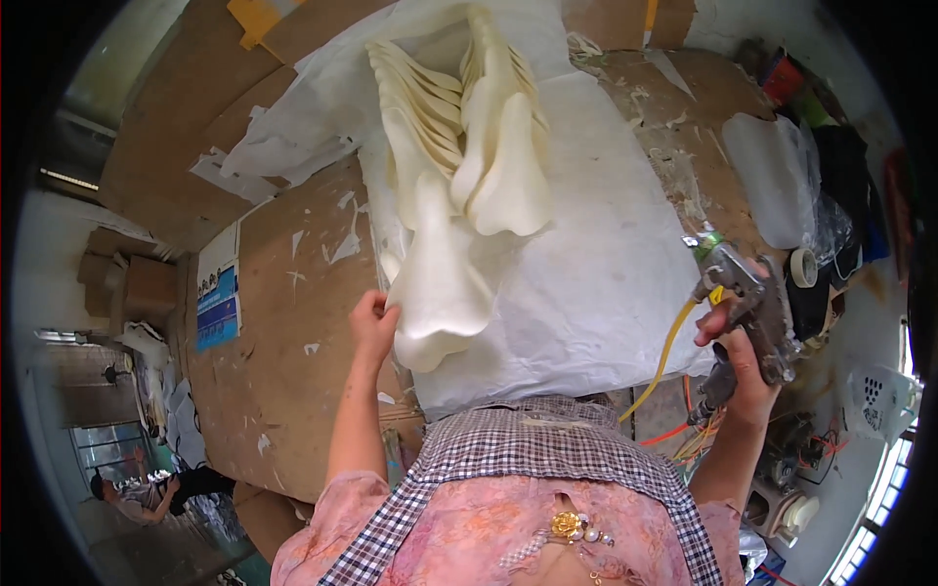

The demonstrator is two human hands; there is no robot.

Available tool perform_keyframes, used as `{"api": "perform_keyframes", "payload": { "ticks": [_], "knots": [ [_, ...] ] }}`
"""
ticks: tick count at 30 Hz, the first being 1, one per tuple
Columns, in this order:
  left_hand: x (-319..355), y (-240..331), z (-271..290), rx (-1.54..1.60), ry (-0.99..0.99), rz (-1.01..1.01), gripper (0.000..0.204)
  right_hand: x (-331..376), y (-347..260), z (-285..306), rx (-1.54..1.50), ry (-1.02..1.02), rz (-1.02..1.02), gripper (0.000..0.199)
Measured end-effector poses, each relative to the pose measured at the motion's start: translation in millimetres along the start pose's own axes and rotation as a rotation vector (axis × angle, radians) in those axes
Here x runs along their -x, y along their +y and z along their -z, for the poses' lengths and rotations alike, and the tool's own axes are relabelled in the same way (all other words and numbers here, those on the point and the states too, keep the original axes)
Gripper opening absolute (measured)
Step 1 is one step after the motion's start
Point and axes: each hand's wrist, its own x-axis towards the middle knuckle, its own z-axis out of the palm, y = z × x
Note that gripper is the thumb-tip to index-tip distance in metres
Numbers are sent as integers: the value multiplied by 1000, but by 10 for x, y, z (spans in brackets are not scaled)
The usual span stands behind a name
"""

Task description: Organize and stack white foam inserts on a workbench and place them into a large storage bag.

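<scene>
My left hand [374,327] pinches the left edge of a cream-white, saddle-shaped foam pad [442,278], narrow at its far end and flared toward me. Beyond it, two overlapping rows of similar foam pads [508,186] lie on white sheeting. In my right hand [743,366] is a metal spray gun [747,293], gripped by its handle, its nozzle pointing up and left, apart from the pads. A yellow hose [660,361] runs down from the gun.
White sheeting [606,254] covers the middle of the cardboard-topped table [283,381]. At the right are a tape roll [804,267], clear plastic [772,186] and dark cloth. Coloured hoses hang near the table's front edge. Another person [142,498] is far off at lower left.
</scene>
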Motion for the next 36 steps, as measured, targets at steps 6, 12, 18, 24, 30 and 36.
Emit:
{"api": "perform_keyframes", "payload": {
  "ticks": [6, 12, 18, 24, 30, 36],
  "knots": [
    [-12, -148, 404, -205, -473, 517, 24, 195, 249, 35, 191, -147, -268, 56],
    [-961, 793, -600, -136, 29, -357, 40, 213, 181, -108, 26, 74, -198, 56],
    [-1239, 1314, -1447, -625, 12, -472, 25, 360, 92, -81, -30, 83, -91, 61],
    [-1399, 1199, -1338, -125, 173, -576, 18, 453, 255, -123, 44, -57, -248, 63],
    [-1733, 433, -1082, 683, -330, 455, 28, 226, 418, -325, -2, -105, -349, 53],
    [-1601, 242, -1086, 965, -428, 536, 26, 127, 61, -481, 62, 127, -57, 54]
  ]
}}
